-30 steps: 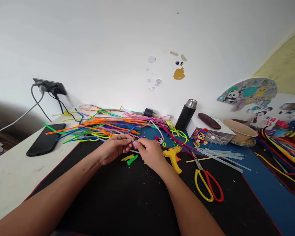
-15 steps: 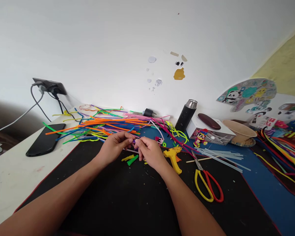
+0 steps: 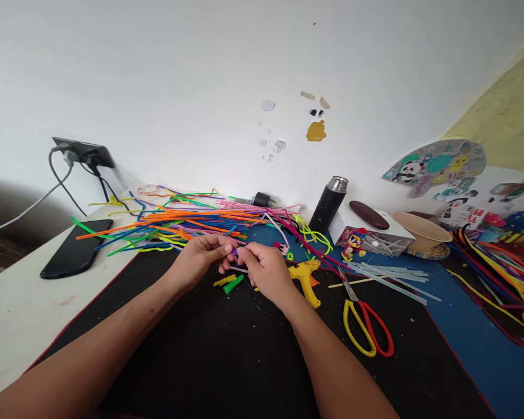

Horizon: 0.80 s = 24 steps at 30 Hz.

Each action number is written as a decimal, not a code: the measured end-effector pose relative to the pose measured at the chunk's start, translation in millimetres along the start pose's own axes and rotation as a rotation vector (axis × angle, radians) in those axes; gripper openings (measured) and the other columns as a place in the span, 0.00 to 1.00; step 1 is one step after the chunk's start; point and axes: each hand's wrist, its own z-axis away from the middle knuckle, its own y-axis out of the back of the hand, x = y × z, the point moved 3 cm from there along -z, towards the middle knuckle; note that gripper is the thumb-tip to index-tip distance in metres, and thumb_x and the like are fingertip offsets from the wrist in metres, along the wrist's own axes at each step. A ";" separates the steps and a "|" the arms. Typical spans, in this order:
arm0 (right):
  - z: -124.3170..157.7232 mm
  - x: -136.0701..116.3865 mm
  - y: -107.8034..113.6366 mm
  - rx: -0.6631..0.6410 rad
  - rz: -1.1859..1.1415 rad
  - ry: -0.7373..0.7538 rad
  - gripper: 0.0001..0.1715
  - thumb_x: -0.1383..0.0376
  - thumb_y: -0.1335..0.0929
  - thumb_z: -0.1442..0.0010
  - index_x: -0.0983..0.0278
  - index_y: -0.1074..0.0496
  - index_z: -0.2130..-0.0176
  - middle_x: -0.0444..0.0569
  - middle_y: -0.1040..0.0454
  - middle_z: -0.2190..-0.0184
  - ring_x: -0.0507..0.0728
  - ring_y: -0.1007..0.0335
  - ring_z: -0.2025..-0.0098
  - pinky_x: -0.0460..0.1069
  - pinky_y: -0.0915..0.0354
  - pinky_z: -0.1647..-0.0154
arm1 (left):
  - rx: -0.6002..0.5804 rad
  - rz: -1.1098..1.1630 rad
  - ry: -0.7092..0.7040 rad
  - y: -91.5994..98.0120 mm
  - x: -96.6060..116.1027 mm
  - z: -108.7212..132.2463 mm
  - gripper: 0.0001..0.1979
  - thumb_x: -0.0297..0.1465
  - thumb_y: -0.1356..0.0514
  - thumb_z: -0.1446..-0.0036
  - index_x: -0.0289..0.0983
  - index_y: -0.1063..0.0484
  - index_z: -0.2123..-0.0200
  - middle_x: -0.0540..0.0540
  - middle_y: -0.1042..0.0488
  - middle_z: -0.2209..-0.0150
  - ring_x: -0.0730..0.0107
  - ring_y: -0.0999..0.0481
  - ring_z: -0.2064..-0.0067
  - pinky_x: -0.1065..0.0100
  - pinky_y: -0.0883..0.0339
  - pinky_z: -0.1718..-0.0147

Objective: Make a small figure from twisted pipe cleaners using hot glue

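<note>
Between my two hands is a short purple pipe cleaner (image 3: 235, 252), mostly covered by fingers. My left hand (image 3: 204, 257) pinches it from the left, and my right hand (image 3: 264, 269) pinches it close by from the right. The fingertips almost meet. Just below them on the black mat lie a green pipe cleaner bundle (image 3: 233, 284) and a yellow piece (image 3: 224, 280). To the right of my right hand rests a yellow glue gun (image 3: 306, 281). Behind my hands is a big pile of coloured pipe cleaners (image 3: 192, 222).
Scissors (image 3: 361, 326) with yellow and red handles lie at the right, by clear glue sticks (image 3: 392, 278). A black flask (image 3: 329, 203), a white box (image 3: 384, 238) and a small figure (image 3: 353, 244) stand behind. A black phone (image 3: 75, 250) is at the left.
My fingers have shifted slightly on the purple pipe cleaner, and more fingers of my left hand show beneath it. The whole view has moved a little; the things on the table stay put.
</note>
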 end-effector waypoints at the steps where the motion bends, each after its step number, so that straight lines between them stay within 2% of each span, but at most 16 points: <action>1: -0.5 0.6 0.3 0.003 0.024 0.004 0.21 0.54 0.37 0.28 0.60 0.29 0.70 0.37 0.36 0.87 0.52 0.37 0.83 0.47 0.43 0.75 | -0.015 -0.033 -0.006 -0.4 0.0 -0.2 0.18 0.42 0.24 0.54 0.34 0.21 0.70 0.47 0.22 0.74 0.73 0.26 0.76 0.73 0.30 0.78; 7: -1.3 2.5 2.5 0.048 0.039 -0.008 0.23 0.53 0.38 0.28 0.59 0.31 0.72 0.39 0.36 0.86 0.54 0.34 0.79 0.47 0.43 0.73 | -0.032 -0.279 -0.107 -1.0 -0.2 3.0 0.16 0.43 0.29 0.46 0.35 0.19 0.65 0.46 0.19 0.70 0.70 0.24 0.72 0.69 0.26 0.71; 13: -0.9 4.2 0.9 0.038 0.062 -0.016 0.23 0.54 0.37 0.28 0.59 0.32 0.73 0.38 0.38 0.86 0.53 0.36 0.80 0.47 0.45 0.74 | -0.028 -0.561 -0.150 2.6 -5.2 4.5 0.15 0.41 0.38 0.39 0.36 0.18 0.62 0.47 0.21 0.72 0.70 0.25 0.74 0.70 0.30 0.74; 18: -2.0 3.7 -0.4 0.031 0.154 0.044 0.23 0.55 0.37 0.28 0.60 0.32 0.73 0.39 0.35 0.83 0.53 0.36 0.77 0.47 0.46 0.72 | -0.022 -0.776 -0.209 2.7 -0.1 6.4 0.16 0.39 0.43 0.35 0.38 0.19 0.65 0.50 0.25 0.76 0.71 0.26 0.76 0.72 0.34 0.75; 24: -1.6 1.7 -1.6 0.055 0.315 0.144 0.23 0.58 0.37 0.27 0.61 0.30 0.73 0.43 0.29 0.78 0.53 0.35 0.75 0.48 0.48 0.71 | -0.024 -0.844 -0.219 -0.1 6.1 8.1 0.16 0.38 0.44 0.35 0.38 0.21 0.69 0.52 0.27 0.80 0.71 0.28 0.77 0.73 0.37 0.76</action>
